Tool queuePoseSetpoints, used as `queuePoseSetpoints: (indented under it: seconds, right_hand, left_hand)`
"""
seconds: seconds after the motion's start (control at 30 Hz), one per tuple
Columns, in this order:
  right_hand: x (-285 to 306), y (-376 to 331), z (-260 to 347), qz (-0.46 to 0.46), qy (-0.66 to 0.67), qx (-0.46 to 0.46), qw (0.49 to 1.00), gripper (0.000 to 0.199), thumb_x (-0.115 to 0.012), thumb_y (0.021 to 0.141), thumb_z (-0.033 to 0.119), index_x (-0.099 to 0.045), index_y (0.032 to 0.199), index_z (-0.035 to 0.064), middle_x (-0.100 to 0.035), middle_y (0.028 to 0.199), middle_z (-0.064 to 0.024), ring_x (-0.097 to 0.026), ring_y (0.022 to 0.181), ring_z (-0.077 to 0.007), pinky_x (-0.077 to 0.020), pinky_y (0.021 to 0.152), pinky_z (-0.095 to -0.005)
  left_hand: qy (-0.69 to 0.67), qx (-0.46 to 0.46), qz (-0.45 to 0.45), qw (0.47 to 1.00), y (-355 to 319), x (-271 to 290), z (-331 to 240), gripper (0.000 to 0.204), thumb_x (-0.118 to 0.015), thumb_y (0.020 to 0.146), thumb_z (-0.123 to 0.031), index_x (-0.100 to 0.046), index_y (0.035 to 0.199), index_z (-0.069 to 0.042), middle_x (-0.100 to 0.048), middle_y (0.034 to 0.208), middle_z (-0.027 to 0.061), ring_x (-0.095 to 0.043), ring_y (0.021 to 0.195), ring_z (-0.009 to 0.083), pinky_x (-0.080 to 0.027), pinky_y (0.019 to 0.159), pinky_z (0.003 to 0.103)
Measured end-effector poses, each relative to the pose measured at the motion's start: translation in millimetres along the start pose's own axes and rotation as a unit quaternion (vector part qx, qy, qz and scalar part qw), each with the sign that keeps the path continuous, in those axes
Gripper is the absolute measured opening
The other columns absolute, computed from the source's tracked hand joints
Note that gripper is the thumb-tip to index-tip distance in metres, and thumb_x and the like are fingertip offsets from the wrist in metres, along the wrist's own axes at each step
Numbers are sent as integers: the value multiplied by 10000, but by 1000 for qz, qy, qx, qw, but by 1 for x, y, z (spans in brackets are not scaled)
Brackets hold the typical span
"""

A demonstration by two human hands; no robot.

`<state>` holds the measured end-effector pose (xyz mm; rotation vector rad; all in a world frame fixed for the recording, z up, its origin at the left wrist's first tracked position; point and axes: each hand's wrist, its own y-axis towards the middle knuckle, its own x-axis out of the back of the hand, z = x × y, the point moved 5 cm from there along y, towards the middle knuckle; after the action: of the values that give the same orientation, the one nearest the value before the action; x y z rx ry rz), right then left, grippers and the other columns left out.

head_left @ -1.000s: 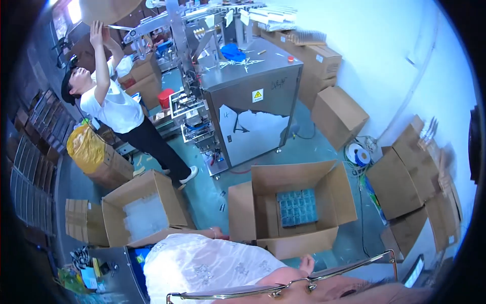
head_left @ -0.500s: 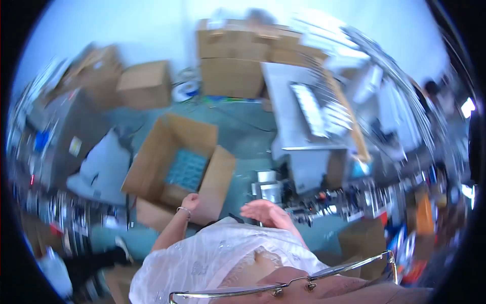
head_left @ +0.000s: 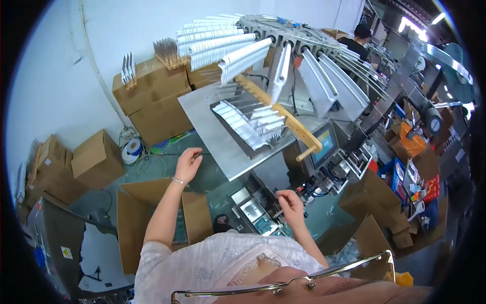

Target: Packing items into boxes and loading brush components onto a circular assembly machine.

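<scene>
My left hand (head_left: 189, 165) is raised in front of a metal table (head_left: 200, 109), short of its near left edge. Its fingers are loosely bent, thumb apart, and nothing shows in them. Over a low machine with metal and dark parts (head_left: 253, 209) hovers my right hand (head_left: 291, 204), fingers half curled and apart, also without anything visible in it. On the table lies a dark tray (head_left: 228, 125) with white folded strips (head_left: 238, 124). Beside it rests a wooden bar (head_left: 276, 109) with a row of thin metal pins, some carrying white pieces.
A round machine (head_left: 288, 31) with radiating rods of white sheets (head_left: 248, 55) stands beyond the table. An open carton (head_left: 132, 223) sits below my left arm. Closed cartons (head_left: 152, 96) line the wall. A control screen (head_left: 324, 147) and another person (head_left: 357, 43) are to the right.
The view has swung right, toward the table and round machine. My left hand has come up and away from above the open carton; my right hand has turned and its fingers have curled more.
</scene>
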<state>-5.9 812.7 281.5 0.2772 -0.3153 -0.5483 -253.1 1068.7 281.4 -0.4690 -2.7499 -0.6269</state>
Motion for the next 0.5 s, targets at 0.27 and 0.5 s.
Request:
queuePoseSetpoints:
  seconds: [0.27,0.5]
  right_hand:
    - [-48,101,1,-161,-239,84,954,238,-549,718,33,-512,950,-6,-517,847,-136,-533,757,-252,-440,689,-313]
    - [-66,133,-15,-268,-365,9,892,165,-568,696,110,-474,746,-16,-435,695,-156,-452,665,-324,-362,587,-376]
  left_hand:
    - [201,-202,56,957,212,-14,48,184,-495,729,-77,-581,887,-42,-565,887,140,-521,844,329,-419,755,370]
    - [101,-263,266,922,278,-79,74,150,-522,744,-66,-560,878,-12,-512,742,144,-504,840,294,-407,744,323]
